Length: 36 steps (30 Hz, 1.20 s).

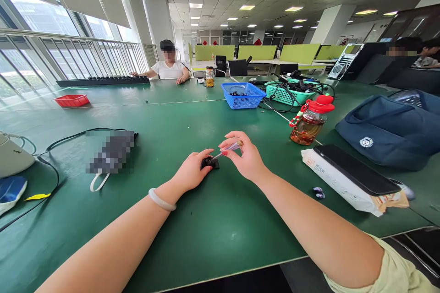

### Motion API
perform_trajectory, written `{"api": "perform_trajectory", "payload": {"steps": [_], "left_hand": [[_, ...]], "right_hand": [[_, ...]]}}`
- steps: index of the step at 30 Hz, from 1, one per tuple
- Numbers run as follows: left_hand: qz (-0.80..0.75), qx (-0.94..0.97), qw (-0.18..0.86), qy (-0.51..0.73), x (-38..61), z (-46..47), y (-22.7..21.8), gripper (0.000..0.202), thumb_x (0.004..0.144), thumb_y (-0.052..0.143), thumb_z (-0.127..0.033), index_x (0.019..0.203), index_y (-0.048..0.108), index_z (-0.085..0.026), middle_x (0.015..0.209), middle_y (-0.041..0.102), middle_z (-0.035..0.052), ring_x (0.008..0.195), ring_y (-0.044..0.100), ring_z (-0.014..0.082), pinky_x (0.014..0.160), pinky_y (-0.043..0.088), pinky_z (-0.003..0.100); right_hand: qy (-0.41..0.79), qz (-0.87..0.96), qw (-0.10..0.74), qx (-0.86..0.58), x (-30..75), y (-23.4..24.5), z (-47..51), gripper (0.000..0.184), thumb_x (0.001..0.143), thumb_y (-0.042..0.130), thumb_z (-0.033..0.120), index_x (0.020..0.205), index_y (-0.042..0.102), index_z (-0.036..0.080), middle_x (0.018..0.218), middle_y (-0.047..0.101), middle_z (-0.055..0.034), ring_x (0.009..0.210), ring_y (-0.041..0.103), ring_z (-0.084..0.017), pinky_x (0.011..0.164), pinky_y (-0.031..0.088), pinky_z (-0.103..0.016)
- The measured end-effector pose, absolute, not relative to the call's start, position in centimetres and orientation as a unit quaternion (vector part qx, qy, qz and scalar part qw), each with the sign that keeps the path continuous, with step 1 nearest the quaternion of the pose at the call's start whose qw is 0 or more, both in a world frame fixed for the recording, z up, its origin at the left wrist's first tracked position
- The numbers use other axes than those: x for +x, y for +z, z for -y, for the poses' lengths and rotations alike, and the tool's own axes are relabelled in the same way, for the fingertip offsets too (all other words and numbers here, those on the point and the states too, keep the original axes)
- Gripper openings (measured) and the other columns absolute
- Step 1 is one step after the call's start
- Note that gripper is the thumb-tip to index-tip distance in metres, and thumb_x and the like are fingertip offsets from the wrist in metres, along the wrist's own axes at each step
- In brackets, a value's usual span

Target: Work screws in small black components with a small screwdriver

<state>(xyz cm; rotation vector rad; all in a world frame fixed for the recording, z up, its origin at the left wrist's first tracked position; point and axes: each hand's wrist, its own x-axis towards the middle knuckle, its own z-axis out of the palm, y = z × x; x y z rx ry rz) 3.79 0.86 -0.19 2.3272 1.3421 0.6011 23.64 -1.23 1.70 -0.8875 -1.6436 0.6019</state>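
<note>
Near the middle of the green table (pixel 206 229), my left hand (pixel 192 171) grips a small black part (pixel 213 163) with thumb and fingers, holding it against the tabletop. My right hand (pixel 245 155) is closed on a slim screwdriver (pixel 233 147) with a clear handle. Its metal shaft slants down to the left, and the tip meets the black part. Fine detail on the part is too small to make out, and my left fingers cover some of it.
Right of my hands are a red-lidded bottle (pixel 309 121), a tissue pack (pixel 337 183) with a black phone (pixel 355 169) on top, and a navy bag (pixel 388 128). Blue (pixel 244 96) and green baskets (pixel 288 94) stand ahead. Leftward lies a blurred dark device (pixel 112 152). A person (pixel 170 66) sits opposite.
</note>
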Motion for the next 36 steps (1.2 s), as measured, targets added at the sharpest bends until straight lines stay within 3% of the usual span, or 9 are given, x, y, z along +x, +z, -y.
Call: {"api": "perform_trajectory", "payload": {"steps": [6, 13, 18, 23, 27, 32, 36], "left_hand": [[-0.478, 0.831, 0.194, 0.211, 3.8, -0.8, -0.1, 0.053, 0.085, 0.055, -0.024, 0.138, 0.047, -0.023, 0.120, 0.070, 0.0023, 0.117, 0.056, 0.0261, 0.104, 0.045, 0.042], [-0.476, 0.833, 0.190, 0.208, 3.8, -0.9, -0.2, 0.052, 0.086, 0.055, -0.024, 0.137, 0.047, -0.023, 0.121, 0.069, 0.0023, 0.117, 0.056, 0.0267, 0.104, 0.044, 0.043], [-0.466, 0.834, 0.195, 0.219, 3.8, -0.9, 0.0, 0.043, 0.087, 0.055, -0.028, 0.129, 0.054, -0.025, 0.118, 0.070, 0.0033, 0.115, 0.058, 0.0266, 0.102, 0.046, 0.044], [-0.464, 0.833, 0.202, 0.223, 3.8, -1.0, 0.0, 0.044, 0.086, 0.056, -0.028, 0.129, 0.055, -0.024, 0.115, 0.071, 0.0039, 0.114, 0.059, 0.0271, 0.102, 0.046, 0.044], [-0.478, 0.830, 0.193, 0.213, 3.7, -0.9, 0.0, 0.052, 0.080, 0.059, -0.021, 0.132, 0.054, -0.021, 0.117, 0.070, 0.0064, 0.115, 0.058, 0.0275, 0.101, 0.047, 0.044], [-0.472, 0.836, 0.191, 0.203, 3.8, -0.7, 0.4, 0.051, 0.072, 0.063, -0.018, 0.123, 0.062, -0.025, 0.115, 0.070, 0.0043, 0.113, 0.060, 0.0267, 0.099, 0.049, 0.041], [-0.492, 0.828, 0.190, 0.189, 4.0, -0.6, 0.7, 0.051, 0.074, 0.062, -0.020, 0.125, 0.061, -0.024, 0.119, 0.069, 0.0053, 0.118, 0.057, 0.0261, 0.102, 0.049, 0.040]], "right_hand": [[0.270, 0.668, 0.598, -0.349, 23.9, 1.5, 1.3, 0.024, 0.090, 0.060, 0.038, 0.106, 0.047, 0.026, 0.084, 0.070, -0.0010, 0.081, 0.067, -0.019, 0.083, 0.052, -0.040], [0.170, 0.753, 0.541, -0.335, 23.3, 1.3, 1.8, 0.014, 0.089, 0.058, 0.023, 0.101, 0.050, 0.026, 0.082, 0.070, -0.0007, 0.081, 0.066, -0.018, 0.081, 0.054, -0.038], [0.049, 0.813, 0.518, -0.261, 22.8, 1.5, 2.2, 0.014, 0.087, 0.055, 0.015, 0.096, 0.053, 0.026, 0.082, 0.069, 0.0011, 0.073, 0.063, -0.016, 0.100, 0.047, -0.047], [0.000, 0.834, 0.498, -0.236, 22.8, 1.7, 2.4, 0.014, 0.087, 0.053, 0.013, 0.093, 0.054, 0.025, 0.078, 0.068, 0.0026, 0.066, 0.061, -0.013, 0.100, 0.045, -0.045], [-0.037, 0.874, 0.445, -0.194, 22.4, 2.0, 2.8, 0.012, 0.087, 0.055, 0.013, 0.084, 0.057, 0.024, 0.070, 0.065, 0.0034, 0.070, 0.059, -0.013, 0.098, 0.042, -0.040], [-0.105, 0.924, 0.340, -0.137, 21.2, 1.7, 3.6, 0.017, 0.083, 0.056, 0.010, 0.073, 0.062, 0.023, 0.069, 0.061, 0.0010, 0.075, 0.051, -0.015, 0.081, 0.039, -0.032], [-0.136, 0.950, 0.255, -0.121, 20.2, 1.0, 3.9, 0.025, 0.091, 0.051, 0.019, 0.071, 0.065, 0.023, 0.066, 0.052, -0.0008, 0.070, 0.042, -0.016, 0.075, 0.036, -0.032]]}}
